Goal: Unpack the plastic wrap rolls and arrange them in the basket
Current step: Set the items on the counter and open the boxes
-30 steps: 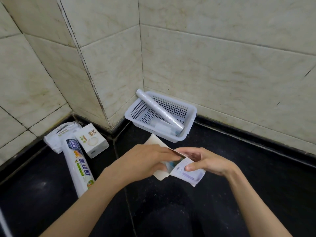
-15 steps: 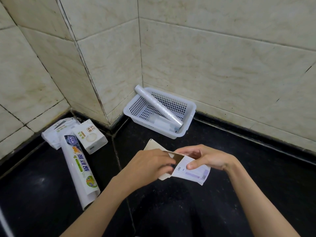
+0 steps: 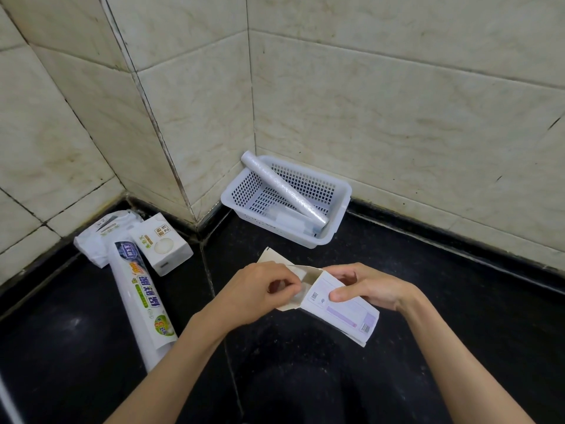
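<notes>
My right hand (image 3: 371, 287) grips a small white carton (image 3: 342, 313) with purple print, its end flap (image 3: 275, 259) open toward the left. At that open end, the fingers of my left hand (image 3: 260, 290) pinch the pale contents (image 3: 298, 296) showing in the mouth. A white perforated basket (image 3: 333, 232) sits in the tiled corner. One unwrapped plastic wrap roll (image 3: 284, 192) leans across it, its far end on the rim. A smaller white piece (image 3: 289, 217) lies on the basket floor.
On the black counter at left lie a long printed roll package (image 3: 142, 301), a small white box (image 3: 163, 244) and a white wrapped pack (image 3: 96, 240). Tiled walls close off the back and left. Dark counter surface (image 3: 458, 316) extends to the right.
The carton has turned so its printed side faces up and its open end shows. My left fingers have moved from the flap into the mouth of the carton.
</notes>
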`<state>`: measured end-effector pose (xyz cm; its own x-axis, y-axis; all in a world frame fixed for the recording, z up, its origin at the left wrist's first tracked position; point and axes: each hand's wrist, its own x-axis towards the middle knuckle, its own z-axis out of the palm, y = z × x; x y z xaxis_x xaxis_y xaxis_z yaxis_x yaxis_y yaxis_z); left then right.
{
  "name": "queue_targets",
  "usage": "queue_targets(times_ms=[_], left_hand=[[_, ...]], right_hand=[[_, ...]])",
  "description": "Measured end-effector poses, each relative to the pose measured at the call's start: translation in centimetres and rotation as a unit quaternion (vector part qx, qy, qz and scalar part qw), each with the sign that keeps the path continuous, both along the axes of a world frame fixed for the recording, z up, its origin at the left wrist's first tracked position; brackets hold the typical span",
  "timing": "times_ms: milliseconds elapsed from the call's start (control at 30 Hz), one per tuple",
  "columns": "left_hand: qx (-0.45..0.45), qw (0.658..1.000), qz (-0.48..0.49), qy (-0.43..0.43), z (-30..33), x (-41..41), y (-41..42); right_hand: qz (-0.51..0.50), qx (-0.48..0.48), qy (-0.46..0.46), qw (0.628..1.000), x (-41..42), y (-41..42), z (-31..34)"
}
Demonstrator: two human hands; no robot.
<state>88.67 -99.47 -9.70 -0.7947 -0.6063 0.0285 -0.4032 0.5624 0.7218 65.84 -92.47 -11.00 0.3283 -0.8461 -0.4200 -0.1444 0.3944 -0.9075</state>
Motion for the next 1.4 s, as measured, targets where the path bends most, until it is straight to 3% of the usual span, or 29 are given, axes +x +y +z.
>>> queue_targets(times_ms=[167, 267, 567, 800, 967, 1200, 1400], left_hand=[[-0.006, 0.999, -0.019, -0.029, 0.4, -0.5, -0.1], [-0.029, 0.999, 0.012, -0.021, 0.2, -0.9, 0.3], [0.035, 0.993, 0.104, 0.037, 0.8, 1.0, -1.3], [0.259, 0.964, -0.007, 0.055, 0.8, 1.9, -1.6], [0.155, 0.988, -0.003, -0.017, -0.1, 0.7, -0.6], [0.182, 0.983, -0.005, -0.017, -0.2, 0.5, -0.7], [0.214, 0.971, 0.107, 0.024, -2.3, 1.4, -0.8]], right_hand=[[0.009, -0.016, 0.015, 1.000, -0.2, -0.2, 0.1], [0.008, -0.016, 0.016, 1.000, -0.1, -0.2, 0.0], [-0.010, 0.016, 0.012, 1.000, -0.8, 0.3, -0.6], [-0.026, 0.027, 0.018, 0.999, -1.0, 0.5, -1.0], [-0.021, 0.035, 0.020, 0.999, -0.6, 0.5, -1.0], [-0.011, 0.052, 0.020, 0.998, -0.5, 0.4, -1.6], [-0.015, 0.056, 0.056, 0.997, 0.0, 0.2, -2.5]])
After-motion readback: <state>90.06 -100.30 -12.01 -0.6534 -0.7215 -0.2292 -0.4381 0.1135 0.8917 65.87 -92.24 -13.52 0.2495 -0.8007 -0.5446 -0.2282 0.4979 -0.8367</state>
